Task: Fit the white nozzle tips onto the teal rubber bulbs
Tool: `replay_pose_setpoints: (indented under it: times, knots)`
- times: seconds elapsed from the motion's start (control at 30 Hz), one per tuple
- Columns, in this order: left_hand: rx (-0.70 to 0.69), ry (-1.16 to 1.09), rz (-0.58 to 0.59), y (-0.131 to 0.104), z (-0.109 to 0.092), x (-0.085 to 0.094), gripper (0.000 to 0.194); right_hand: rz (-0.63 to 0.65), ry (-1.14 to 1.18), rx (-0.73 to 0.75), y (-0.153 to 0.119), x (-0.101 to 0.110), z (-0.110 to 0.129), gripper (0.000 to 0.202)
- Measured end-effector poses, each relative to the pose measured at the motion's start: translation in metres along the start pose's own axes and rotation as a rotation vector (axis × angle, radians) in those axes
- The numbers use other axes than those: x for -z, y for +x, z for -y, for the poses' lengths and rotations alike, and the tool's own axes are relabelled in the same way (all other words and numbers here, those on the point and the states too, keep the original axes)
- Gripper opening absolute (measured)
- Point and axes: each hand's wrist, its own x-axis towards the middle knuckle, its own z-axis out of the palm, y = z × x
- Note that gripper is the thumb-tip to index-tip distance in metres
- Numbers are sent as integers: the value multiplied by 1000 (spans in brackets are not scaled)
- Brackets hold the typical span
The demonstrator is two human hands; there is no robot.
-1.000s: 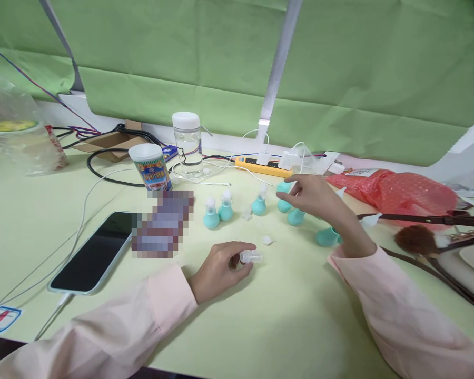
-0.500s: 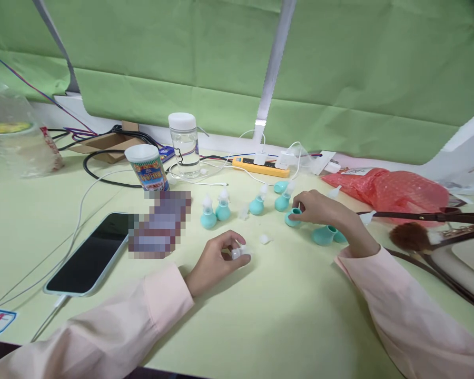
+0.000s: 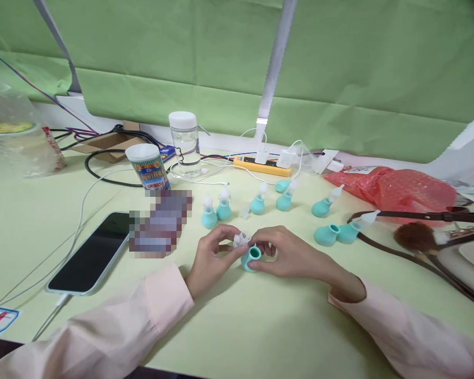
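Observation:
Between the thumb and fingers of my left hand is a small translucent white piece. My right hand grips a teal bulb, its round opening tilted up, right beside the white piece. Behind my hands stand several teal bulbs with clear or white tips, among them one at the left and one further right. To the right, an open teal bulb lies beside a bulb with a pointed white tip. A loose clear piece rests behind my left hand.
A phone with a cable lies at left, near a printed cup and a water bottle. A yellow power strip sits at the back. Red bubble wrap, a brown strap and a brush are at right.
My right hand has brought the teal bulb from the back right to beside my left hand. The white piece in my left hand is turned more upright.

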Motion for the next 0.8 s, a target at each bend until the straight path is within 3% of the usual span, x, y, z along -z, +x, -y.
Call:
replay_pose_setpoints:
  times: [0.17, 0.3, 0.37, 0.47, 0.6, 0.8]
  knots:
    - [-116, 28, 64, -2, 0, -1, 16, -170, 177, 29, 1, -3, -4, 32]
    - [-132, 43, 87, -4, -1, -1, 20, -279, 294, 87, 2, -6, -6, 16]
    - [-120, 79, 110, -4, -2, -1, 37, -303, 315, 81, 1, -4, -7, 12]
    - [-113, 220, 234, -5, -2, -2, 60, -224, 374, 43, 0, 5, -10, 11]
    - [-89, 393, 399, -3, -3, -2, 30, -91, 386, 13, -4, 18, -14, 12]
    - [-199, 433, 293, -5, -8, 2, 22, 11, 376, 67, -8, 30, -18, 14]
